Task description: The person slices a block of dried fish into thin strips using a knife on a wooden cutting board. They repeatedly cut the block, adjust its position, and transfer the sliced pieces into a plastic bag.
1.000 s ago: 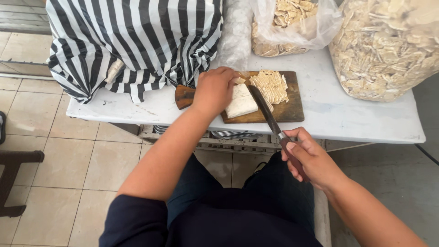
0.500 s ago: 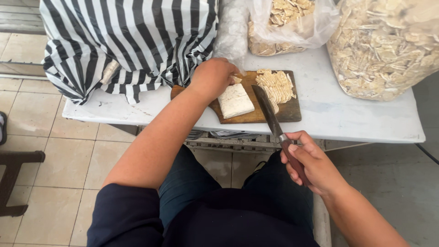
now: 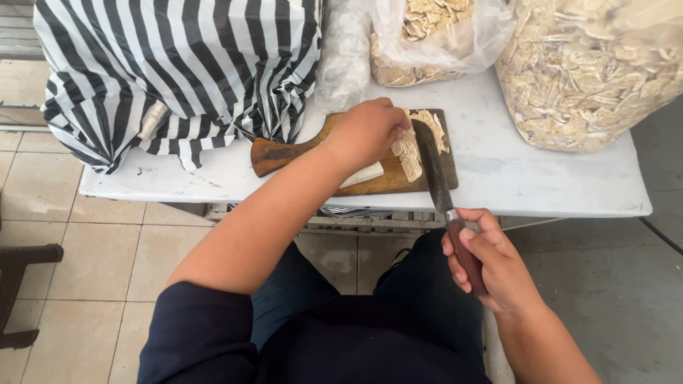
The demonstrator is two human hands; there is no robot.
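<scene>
Your left hand [image 3: 366, 133] presses closed fingers on the block [image 3: 361, 175] to steady it on the board [image 3: 388, 181]. Your right hand [image 3: 491, 259] grips the knife [image 3: 435, 171], blade just beside those fingers, slices [image 3: 409, 155] between.

Black-white striped bag [image 3: 178, 64] at table's [image 3: 498, 178] back-left corner. Two clear bags of pale slices: small [image 3: 434, 35] back-centre, large [image 3: 590, 71] back-right corner.
</scene>
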